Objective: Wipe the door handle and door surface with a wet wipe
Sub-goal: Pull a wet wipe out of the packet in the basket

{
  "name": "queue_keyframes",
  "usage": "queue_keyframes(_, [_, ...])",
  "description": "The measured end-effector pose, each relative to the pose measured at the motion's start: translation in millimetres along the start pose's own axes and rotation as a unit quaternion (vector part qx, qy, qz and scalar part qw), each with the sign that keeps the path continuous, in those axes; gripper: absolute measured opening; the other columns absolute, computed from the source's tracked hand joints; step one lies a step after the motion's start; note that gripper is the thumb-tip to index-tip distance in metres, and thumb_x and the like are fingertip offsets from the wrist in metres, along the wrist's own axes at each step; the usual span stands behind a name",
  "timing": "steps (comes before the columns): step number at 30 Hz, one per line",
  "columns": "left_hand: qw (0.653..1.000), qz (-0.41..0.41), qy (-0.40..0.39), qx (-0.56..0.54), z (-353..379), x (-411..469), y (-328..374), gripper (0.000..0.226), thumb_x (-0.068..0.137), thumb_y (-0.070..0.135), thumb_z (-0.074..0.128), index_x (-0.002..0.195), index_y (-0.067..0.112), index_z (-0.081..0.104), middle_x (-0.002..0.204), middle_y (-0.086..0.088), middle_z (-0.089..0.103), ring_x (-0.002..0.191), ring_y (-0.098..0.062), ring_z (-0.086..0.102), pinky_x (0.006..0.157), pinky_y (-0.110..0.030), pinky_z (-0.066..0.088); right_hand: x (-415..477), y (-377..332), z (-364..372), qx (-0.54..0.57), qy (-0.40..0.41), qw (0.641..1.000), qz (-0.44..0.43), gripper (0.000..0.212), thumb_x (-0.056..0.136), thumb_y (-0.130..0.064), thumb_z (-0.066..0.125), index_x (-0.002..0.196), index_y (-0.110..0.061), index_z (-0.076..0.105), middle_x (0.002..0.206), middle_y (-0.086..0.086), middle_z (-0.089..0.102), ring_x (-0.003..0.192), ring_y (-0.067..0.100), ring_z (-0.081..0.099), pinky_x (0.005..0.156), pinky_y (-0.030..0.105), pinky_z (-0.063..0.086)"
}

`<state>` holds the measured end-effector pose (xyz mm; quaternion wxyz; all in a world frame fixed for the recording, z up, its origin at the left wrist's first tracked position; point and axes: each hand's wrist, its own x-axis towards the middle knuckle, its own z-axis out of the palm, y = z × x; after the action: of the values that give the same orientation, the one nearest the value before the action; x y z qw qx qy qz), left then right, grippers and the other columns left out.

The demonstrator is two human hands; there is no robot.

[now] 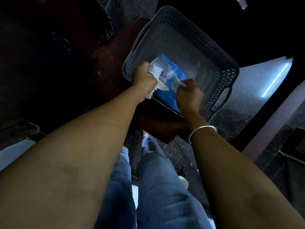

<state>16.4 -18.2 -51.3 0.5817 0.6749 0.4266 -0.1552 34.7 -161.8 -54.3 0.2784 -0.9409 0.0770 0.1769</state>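
Head view: crumpled white wet wipe [157, 75] bunched tight in the curled fingers of the left hand [143, 78], a tail of it hanging out below the fist toward the wrist. Held low over the near-left corner of a grey perforated plastic basket [181, 28], just inside the rim.

Immediately right of that hand and touching the wipe, a blue-and-white soft plastic wipes pack [173, 70], lying on the basket floor and stretching from between the two hands to under the right wrist. Over the pack's near end, the right hand [189, 95], knuckles up, fingers curled, thumb and fingertips pinching a strip of white material [179, 82] at the pack's top face; flap or fresh sheet, cannot tell. Both hands close together, not touching.

Around the right wrist, a thin silver metal bangle [203, 129]. Under the basket and out to the left of the left hand, a reddish-brown worktop [115, 76], basket reaching past its right edge. Below both forearms, legs in faded blue jeans [158, 187]. Right of the right hand, dark speckled stone floor [239, 109] with a bright streak of reflected light. Left of the left forearm, too dark to make out.
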Motion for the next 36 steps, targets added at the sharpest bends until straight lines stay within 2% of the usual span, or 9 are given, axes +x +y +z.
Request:
queue_keyframes(5, [0.999, 0.013, -0.022, -0.021, 13, -1, -4, 0.041, 0.073, -0.003, 0.066, 0.101, 0.017, 0.042, 0.089, 0.005, 0.049, 0.073, -0.005, 0.05, 0.044, -0.005, 0.041, -6, -2, -1, 0.08, 0.022, 0.996, 0.037, 0.026, 0.078, -0.008, 0.058, 0.104, -0.011, 0.061, 0.083, 0.007, 0.064, 0.078, 0.021, 0.058, 0.069, 0.026, 0.044])
queue_keyframes(8, [0.999, 0.008, -0.032, 0.007, 22, -2, -2, 0.031, 0.073, 0.002, 0.061, 0.079, 0.022, 0.039, 0.078, 0.003, 0.051, 0.067, -0.01, 0.053, 0.043, -0.01, 0.04, 0, 2, -2, 0.172, 0.046, 0.98, 0.084, 0.009, 0.079, -0.009, 0.062, 0.07, -0.009, 0.061, 0.053, -0.013, 0.05, 0.048, 0.0, 0.042, 0.047, 0.02, 0.037])
queue_keyframes(10, [0.997, 0.013, -0.058, 0.041, 29, -4, -1, 0.029, 0.074, 0.003, 0.061, 0.069, 0.024, 0.041, 0.071, 0.004, 0.052, 0.07, -0.016, 0.055, 0.057, -0.021, 0.046, 1, 7, -5, 0.236, -0.004, 0.965, 0.113, 0.037, 0.082, -0.015, 0.067, 0.052, -0.015, 0.046, 0.038, -0.017, 0.039, 0.039, -0.003, 0.034, 0.041, 0.015, 0.031])
queue_keyframes(15, [0.991, -0.015, -0.129, -0.02, 45, -10, 0, 0.008, 0.081, 0.0, 0.057, 0.078, 0.006, 0.06, 0.083, -0.013, 0.065, 0.086, -0.027, 0.062, 0.076, -0.035, 0.053, 3, 16, -8, 0.355, -0.124, 0.918, 0.127, 0.009, 0.082, -0.007, 0.067, 0.083, -0.014, 0.061, 0.086, 0.012, 0.063, 0.078, 0.019, 0.06, 0.074, 0.036, 0.051])
queue_keyframes(18, [0.99, -0.048, -0.124, -0.058, 49, -9, 2, 0.021, 0.082, -0.004, 0.046, 0.09, 0.007, 0.062, 0.093, -0.009, 0.064, 0.092, -0.028, 0.061, 0.072, -0.034, 0.054, 7, 22, -10, 0.375, -0.129, 0.907, 0.143, 0.022, 0.077, 0.007, 0.065, 0.076, -0.014, 0.059, 0.075, 0.009, 0.062, 0.066, 0.016, 0.061, 0.063, 0.028, 0.053])
queue_keyframes(21, [0.995, 0.011, -0.089, 0.044, 43, -4, -1, 0.022, 0.083, -0.001, 0.044, 0.09, 0.018, 0.055, 0.089, -0.004, 0.057, 0.082, -0.024, 0.056, 0.07, -0.034, 0.05, 13, 27, -14, 0.279, -0.07, 0.949, 0.131, 0.026, 0.072, 0.006, 0.068, 0.072, -0.016, 0.054, 0.074, 0.006, 0.059, 0.063, 0.013, 0.055, 0.057, 0.023, 0.049])
queue_keyframes(24, [0.935, 0.154, -0.105, 0.3, 34, -3, -6, 0.026, 0.084, 0.011, 0.05, 0.106, 0.021, 0.058, 0.103, -0.013, 0.061, 0.086, -0.028, 0.058, 0.067, -0.031, 0.043, 17, 30, -15, 0.155, -0.032, 0.986, 0.052, 0.025, 0.071, -0.005, 0.071, 0.079, -0.016, 0.05, 0.075, 0.002, 0.056, 0.057, 0.005, 0.048, 0.049, 0.013, 0.039])
queue_keyframes(29, [0.737, 0.274, -0.154, 0.598, 31, -4, -7, 0.039, 0.083, 0.016, 0.057, 0.122, 0.016, 0.05, 0.117, -0.018, 0.047, 0.102, -0.038, 0.054, 0.065, -0.039, 0.038, 15, 24, 2, 0.105, -0.034, 0.994, -0.001, 0.017, 0.078, -0.02, 0.069, 0.093, -0.014, 0.064, 0.082, 0.007, 0.067, 0.074, 0.02, 0.061, 0.062, 0.027, 0.048])
queue_keyframes(36, [0.721, 0.31, -0.144, 0.602, 29, -1, -7, 0.029, 0.082, -0.001, 0.051, 0.111, -0.001, 0.053, 0.113, -0.021, 0.055, 0.098, -0.042, 0.057, 0.072, -0.046, 0.048, 11, 29, 8, -0.048, -0.187, 0.973, -0.127, 0.039, 0.076, -0.018, 0.058, 0.115, -0.021, 0.063, 0.112, 0.008, 0.066, 0.099, 0.029, 0.063, 0.084, 0.04, 0.053])
